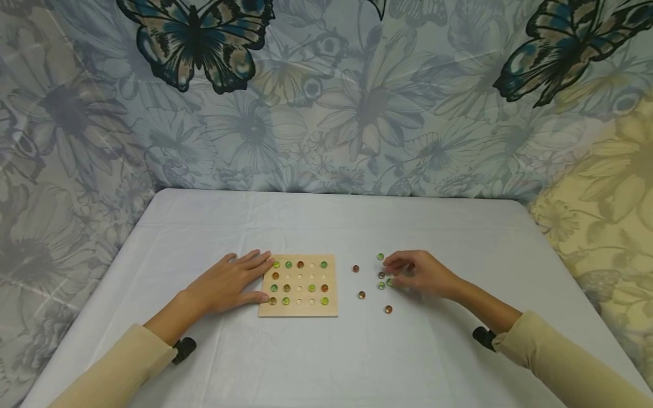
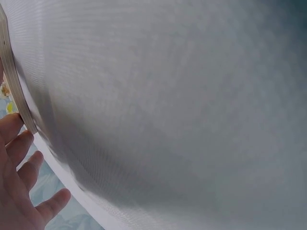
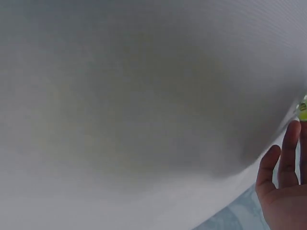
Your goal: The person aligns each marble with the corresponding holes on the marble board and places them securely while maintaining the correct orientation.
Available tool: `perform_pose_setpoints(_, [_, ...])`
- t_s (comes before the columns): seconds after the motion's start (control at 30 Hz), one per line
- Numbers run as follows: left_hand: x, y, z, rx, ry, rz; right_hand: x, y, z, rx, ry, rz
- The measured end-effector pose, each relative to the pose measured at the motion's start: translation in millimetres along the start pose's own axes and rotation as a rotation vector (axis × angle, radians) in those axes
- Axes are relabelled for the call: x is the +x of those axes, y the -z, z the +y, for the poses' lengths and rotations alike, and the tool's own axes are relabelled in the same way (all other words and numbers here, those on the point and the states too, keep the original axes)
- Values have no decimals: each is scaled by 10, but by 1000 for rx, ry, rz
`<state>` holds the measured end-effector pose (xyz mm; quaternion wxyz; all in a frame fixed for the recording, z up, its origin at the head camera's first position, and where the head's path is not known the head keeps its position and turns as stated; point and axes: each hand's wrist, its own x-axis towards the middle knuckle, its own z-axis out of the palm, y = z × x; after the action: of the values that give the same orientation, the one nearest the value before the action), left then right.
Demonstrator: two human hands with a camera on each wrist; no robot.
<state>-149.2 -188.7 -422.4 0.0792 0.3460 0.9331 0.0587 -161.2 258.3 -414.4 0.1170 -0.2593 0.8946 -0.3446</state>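
My left hand lies at the left edge of a wooden board, its spread fingertips on the board's upper left part and its thumb at the lower left. In the left wrist view, fingers touch the board's side edge. Rows of round hollows in the board hold several green, yellow-green and brown glass marbles. To the right, my right hand hovers low over loose marbles, thumb and forefinger apart. A green marble sits at the thumb tip. A yellow-green marble shows past the fingertips in the right wrist view.
Between board and right hand lie loose brown marbles, with another brown marble nearer the front. A green marble lies farthest back. White cloth covers the table; patterned fabric hangs behind it.
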Motion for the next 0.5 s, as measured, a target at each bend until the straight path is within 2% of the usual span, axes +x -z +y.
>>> perform_pose_setpoints(0.23, [-1,1,-6,2,-8,8,-48,-12,54,11,-20,-18])
perform_pose_setpoints(0.5, [-3,-4,-12,6,-18,14,-76,6,81,16,14,-34])
